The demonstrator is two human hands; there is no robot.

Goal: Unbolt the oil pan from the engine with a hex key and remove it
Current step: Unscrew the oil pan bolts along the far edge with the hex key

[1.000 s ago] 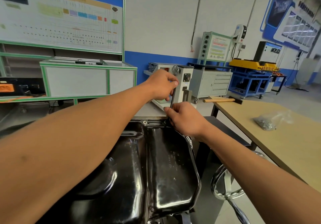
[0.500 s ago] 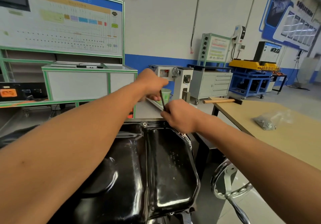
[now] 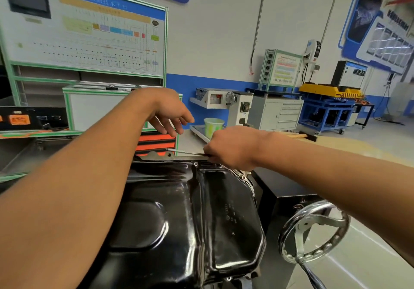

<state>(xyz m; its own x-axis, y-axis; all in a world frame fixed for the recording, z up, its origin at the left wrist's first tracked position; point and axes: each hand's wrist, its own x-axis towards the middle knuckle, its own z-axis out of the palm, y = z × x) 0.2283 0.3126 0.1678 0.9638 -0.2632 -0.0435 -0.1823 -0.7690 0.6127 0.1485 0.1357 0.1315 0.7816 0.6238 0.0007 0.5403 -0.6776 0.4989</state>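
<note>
The shiny black oil pan [image 3: 179, 217] sits bolted on the engine, right under both arms. At the pan's far edge the right hand [image 3: 233, 147] is closed tight on the hex key [image 3: 186, 153] — it lies flat, pointing left. The left hand [image 3: 170, 114] floats just above the pan's far edge with loose, spread fingers — holding nothing.

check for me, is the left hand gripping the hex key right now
No: the left hand hovers open above the hex key, which only the right hand holds.
</note>
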